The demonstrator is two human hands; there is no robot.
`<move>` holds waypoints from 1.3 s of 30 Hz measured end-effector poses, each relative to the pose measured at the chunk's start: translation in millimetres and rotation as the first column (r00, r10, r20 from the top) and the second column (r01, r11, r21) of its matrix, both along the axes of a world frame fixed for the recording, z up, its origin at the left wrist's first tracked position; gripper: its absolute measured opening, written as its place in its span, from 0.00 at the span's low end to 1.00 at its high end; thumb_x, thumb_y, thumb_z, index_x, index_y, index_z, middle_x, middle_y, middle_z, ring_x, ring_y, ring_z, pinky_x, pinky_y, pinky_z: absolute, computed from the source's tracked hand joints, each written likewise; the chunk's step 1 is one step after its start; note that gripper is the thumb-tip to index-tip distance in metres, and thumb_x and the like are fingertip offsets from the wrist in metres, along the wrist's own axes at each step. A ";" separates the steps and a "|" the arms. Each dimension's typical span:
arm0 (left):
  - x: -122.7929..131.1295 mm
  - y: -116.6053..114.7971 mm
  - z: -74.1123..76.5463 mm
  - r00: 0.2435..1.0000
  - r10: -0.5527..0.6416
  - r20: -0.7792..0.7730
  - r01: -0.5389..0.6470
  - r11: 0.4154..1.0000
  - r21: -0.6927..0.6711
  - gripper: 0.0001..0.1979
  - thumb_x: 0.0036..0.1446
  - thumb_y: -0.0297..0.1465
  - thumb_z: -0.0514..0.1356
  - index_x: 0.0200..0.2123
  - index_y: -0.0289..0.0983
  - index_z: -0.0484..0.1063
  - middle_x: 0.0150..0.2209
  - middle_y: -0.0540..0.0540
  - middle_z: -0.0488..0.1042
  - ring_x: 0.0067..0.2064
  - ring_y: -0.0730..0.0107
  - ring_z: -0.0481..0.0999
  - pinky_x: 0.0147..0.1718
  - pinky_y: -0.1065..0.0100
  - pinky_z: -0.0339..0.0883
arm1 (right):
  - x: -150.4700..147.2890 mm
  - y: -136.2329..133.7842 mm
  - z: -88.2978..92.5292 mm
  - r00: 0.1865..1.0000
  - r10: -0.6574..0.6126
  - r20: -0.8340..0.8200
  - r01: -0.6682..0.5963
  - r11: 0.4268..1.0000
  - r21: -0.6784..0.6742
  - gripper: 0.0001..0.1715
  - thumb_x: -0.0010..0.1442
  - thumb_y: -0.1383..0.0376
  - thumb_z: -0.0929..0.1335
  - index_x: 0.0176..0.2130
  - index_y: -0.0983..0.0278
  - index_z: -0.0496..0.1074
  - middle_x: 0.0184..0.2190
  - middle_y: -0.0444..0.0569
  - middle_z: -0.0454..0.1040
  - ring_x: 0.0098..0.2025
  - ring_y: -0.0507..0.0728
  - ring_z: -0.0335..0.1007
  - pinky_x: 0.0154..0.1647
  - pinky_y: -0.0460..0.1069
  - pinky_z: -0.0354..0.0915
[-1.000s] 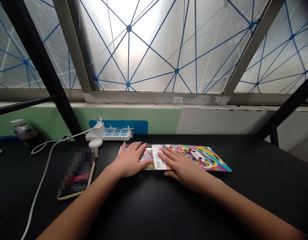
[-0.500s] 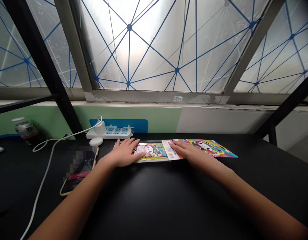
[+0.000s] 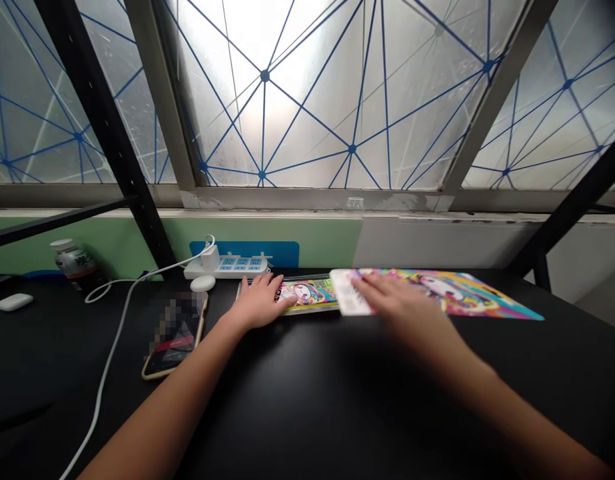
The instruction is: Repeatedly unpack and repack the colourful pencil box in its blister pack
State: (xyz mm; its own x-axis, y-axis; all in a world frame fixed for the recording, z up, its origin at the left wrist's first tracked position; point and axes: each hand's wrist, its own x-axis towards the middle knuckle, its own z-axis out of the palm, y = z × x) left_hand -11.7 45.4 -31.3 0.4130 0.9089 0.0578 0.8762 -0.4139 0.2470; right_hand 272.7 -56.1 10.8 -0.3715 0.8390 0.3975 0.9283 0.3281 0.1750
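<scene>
Card (image 3: 460, 291), likely light, stiff, slick and best held by its edges, is lying over the desk (image 3: 307, 393) beside the box (image 3: 310, 293), where the left hand (image 3: 257, 305) is resting, fingers spread, while the blurred right hand (image 3: 410, 312) is covering the card, grip unclear.

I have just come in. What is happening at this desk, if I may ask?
A person is handling colourful printed packaging on the black desk. The left hand rests on the left end of a flat box with a cartoon print. The right hand, blurred, is over a bright printed card. The card's left end meets the visible part of the box; whether it overlaps or wraps it, I cannot tell. A phone lies near the left forearm.
</scene>
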 end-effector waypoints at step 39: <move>15.3 -5.6 -6.3 0.995 -0.086 0.059 0.073 0.979 0.189 0.18 0.67 0.43 0.51 0.48 0.41 0.75 0.63 0.38 0.67 0.65 0.50 0.63 0.62 0.42 0.54 | -123.9 3.3 -66.3 0.885 0.414 -0.211 -0.457 0.861 -0.226 0.42 0.63 0.38 0.61 0.56 0.68 0.71 0.47 0.59 0.73 0.49 0.68 0.66 0.49 0.62 0.67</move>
